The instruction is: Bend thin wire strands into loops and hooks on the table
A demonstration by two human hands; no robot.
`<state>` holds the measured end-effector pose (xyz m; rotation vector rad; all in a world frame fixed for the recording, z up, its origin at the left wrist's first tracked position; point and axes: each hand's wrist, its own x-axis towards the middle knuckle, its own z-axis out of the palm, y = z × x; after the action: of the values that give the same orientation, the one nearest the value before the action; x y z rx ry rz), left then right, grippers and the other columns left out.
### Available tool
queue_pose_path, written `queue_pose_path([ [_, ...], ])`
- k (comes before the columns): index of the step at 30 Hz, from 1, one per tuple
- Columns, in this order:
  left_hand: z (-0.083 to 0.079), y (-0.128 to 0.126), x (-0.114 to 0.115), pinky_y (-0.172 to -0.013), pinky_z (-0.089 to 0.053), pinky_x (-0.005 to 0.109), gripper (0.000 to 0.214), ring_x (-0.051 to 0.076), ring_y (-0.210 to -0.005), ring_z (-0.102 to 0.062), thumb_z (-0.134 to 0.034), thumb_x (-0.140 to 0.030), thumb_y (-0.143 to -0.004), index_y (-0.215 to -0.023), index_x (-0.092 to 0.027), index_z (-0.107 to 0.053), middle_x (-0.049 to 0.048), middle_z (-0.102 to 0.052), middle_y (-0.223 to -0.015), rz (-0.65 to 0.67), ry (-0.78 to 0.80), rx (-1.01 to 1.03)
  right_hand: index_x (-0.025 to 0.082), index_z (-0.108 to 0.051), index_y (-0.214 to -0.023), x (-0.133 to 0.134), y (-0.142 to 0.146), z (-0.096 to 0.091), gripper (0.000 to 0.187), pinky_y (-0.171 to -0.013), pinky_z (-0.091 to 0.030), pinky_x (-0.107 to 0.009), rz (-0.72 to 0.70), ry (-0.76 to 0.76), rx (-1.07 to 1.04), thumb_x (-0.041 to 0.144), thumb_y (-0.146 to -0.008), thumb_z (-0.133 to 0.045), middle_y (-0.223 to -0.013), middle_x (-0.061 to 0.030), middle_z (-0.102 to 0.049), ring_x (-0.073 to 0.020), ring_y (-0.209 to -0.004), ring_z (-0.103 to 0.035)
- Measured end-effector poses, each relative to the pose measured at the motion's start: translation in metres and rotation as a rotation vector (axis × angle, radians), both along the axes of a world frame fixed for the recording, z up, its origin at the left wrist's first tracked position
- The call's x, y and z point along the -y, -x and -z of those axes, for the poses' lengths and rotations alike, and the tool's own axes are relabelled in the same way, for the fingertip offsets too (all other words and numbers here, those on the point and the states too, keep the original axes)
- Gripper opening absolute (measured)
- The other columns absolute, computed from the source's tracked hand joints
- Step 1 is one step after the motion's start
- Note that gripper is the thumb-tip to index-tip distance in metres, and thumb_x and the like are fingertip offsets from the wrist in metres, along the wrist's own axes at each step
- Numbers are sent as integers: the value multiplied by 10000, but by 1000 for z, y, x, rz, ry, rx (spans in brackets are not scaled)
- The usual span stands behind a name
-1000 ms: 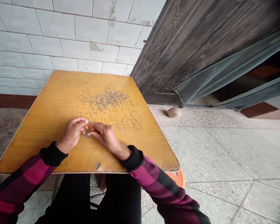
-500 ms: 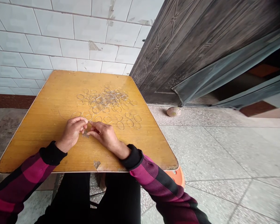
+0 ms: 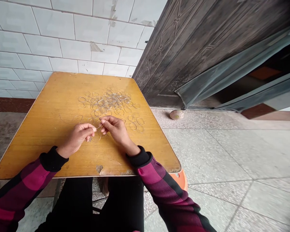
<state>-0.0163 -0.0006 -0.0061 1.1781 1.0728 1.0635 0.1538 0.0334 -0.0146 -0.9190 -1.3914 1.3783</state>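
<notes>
I read the left hand and right hand as pinched closed on one thin, silvery metal wire. It lies between them, slanting away rightward (too fine to resolve, so the right-hand hold is probable). Beyond, nearer the right hand, tangled silvery wire loops lie on the yellow-brown wooden table.

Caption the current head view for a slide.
Left hand and right hand work thin wire over a table, loose wire loops heaped beyond.
</notes>
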Motion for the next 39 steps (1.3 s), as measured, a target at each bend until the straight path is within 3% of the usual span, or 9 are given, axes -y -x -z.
queue_pose_path([
  [6,-2,1,2,-461,-300,215,241,50,-459,-408,-665,-359,-731,-641,-140,-620,-6,-589,-627,106,52,-11,157,-648,-844,1,-1,-4,336,-464,-486,-194,14,36,-32,457,-727,-744,-637,25,-648,-69,-473,-576],
  [17,3,5,2,-499,-346,210,207,58,-494,-461,-681,-344,-727,-778,-145,-661,12,-674,-711,159,87,-6,160,-654,-863,-3,-3,0,291,-505,-496,-217,83,-40,-9,410,-736,-733,-620,30,-634,-81,-505,-588],
  [21,4,5,1,-500,-369,211,163,64,-491,-471,-669,-304,-706,-729,-142,-658,5,-656,-664,103,25,-77,161,-664,-884,-5,-5,2,285,-523,-496,-225,84,-88,26,398,-741,-731,-652,22,-636,-87,-542,-597],
  [28,4,12,-6,-448,-398,210,132,79,-440,-488,-662,-276,-682,-729,-152,-665,-20,-608,-580,-107,-148,-325,169,-679,-966,-14,-16,2,318,-533,-505,-239,182,-163,133,429,-783,-690,-782,-19,-672,-99,-589,-606],
  [39,3,18,-6,-473,-435,227,141,109,-442,-572,-665,-295,-675,-709,-158,-672,3,-663,-600,-157,-173,-488,172,-671,-940,-21,-29,-6,266,-541,-519,-238,289,-172,139,386,-781,-681,-817,-24,-681,-106,-612,-634],
])
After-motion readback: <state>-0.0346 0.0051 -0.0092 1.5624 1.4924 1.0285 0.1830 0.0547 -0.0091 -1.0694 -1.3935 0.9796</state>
